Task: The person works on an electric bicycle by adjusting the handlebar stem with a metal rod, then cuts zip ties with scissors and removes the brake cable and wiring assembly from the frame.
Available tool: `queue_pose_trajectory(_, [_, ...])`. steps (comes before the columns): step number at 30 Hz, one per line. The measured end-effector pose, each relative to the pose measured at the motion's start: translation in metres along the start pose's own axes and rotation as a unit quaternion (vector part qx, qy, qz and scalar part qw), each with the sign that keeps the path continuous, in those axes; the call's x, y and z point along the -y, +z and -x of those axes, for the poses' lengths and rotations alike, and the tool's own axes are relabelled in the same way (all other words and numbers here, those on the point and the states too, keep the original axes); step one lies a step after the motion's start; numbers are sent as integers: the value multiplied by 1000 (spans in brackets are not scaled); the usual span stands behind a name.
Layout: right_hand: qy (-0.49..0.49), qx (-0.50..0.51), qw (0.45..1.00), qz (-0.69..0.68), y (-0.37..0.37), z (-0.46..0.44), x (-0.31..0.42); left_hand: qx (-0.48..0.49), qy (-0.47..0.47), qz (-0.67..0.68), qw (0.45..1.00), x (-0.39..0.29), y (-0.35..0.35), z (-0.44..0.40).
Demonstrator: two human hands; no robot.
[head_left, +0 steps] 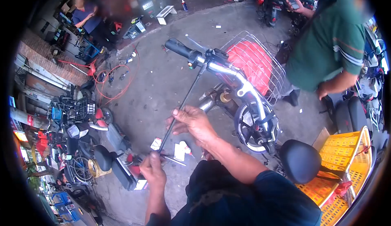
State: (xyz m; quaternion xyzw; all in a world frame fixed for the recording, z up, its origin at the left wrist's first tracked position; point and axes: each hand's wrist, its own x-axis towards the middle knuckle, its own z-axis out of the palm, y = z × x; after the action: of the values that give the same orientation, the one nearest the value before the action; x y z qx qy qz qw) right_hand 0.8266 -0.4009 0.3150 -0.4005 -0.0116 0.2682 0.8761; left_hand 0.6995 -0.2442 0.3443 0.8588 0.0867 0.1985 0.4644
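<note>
A straight black cable [186, 99] runs from the chrome handlebar [240, 77], just beside its black grip [179, 49], down toward me. My left hand [153, 170] is closed around the cable's lower end, thumb on top. Farther up, my right hand [194, 124] has thumb and fingers closed about the same cable. A brake lever and black control housing [216, 56] sit on the bar. In front of the handlebar a wire basket [277, 73] holds a red bag [250, 65]. Below it is a wheel [246, 124].
A person in a green shirt [326, 43] stands at right holding a phone; another person [87, 16] is at upper left. Nearby are a black seat [300, 161] and yellow crate [336, 157]. Parked bikes [77, 132] line the left; an orange hose [116, 98] lies on the ground.
</note>
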Motion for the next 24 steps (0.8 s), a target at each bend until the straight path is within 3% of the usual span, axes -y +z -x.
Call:
queue_pose_trajectory(1, [-6,10,1000,-11,1,-1,2,-33,-177,198,964,-16,10,-4])
queue_pose_trajectory(2, [-9,21,1000,-20,1,-1,3,-67,-340,384,856,-25,15,-4])
queue_pose_trajectory(3, [-10,32,999,-29,2,0,5,75,-354,554,750,-18,6,-2])
queue_pose_trajectory(6, [25,92,992,-83,0,0,10,-31,-309,336,889,-34,17,7])
queue_pose_trajectory(8, [28,84,993,-77,4,2,12,-50,-98,78,991,-1,5,30])
queue_pose_trajectory(9, [29,79,994,-75,5,2,13,-63,38,-51,996,2,3,33])
queue_pose_trajectory(10, [26,85,993,-74,6,0,13,-71,174,-180,966,3,2,31])
queue_pose_trajectory(11, [25,89,993,-73,6,-1,13,-119,147,-107,976,-14,11,27])
queue_pose_trajectory(14, [29,85,994,-63,4,-2,8,-53,211,-287,933,-9,2,11])
queue_pose_trajectory(15, [30,80,995,-59,3,-1,7,-68,255,-273,925,-1,1,2])
queue_pose_trajectory(16, [27,88,993,-68,2,1,9,-64,86,-136,985,-4,4,0])
queue_pose_trajectory(17, [24,96,992,-76,2,3,12,-55,-86,9,995,-9,5,-1])
queue_pose_trajectory(18, [25,104,991,-85,2,6,14,-43,-257,152,953,-20,7,-1])
queue_pose_trajectory(19, [32,105,990,-88,1,5,13,-8,-375,408,832,-42,8,-10])
queue_pose_trajectory(22, [38,94,991,-88,2,0,9,34,-328,447,831,-12,7,3])
queue_pose_trajectory(23, [35,84,993,-77,3,-1,6,-18,-179,270,946,2,9,14])
queue_pose_trajectory(24, [33,73,995,-65,3,-1,3,-119,-64,37,990,7,11,22])
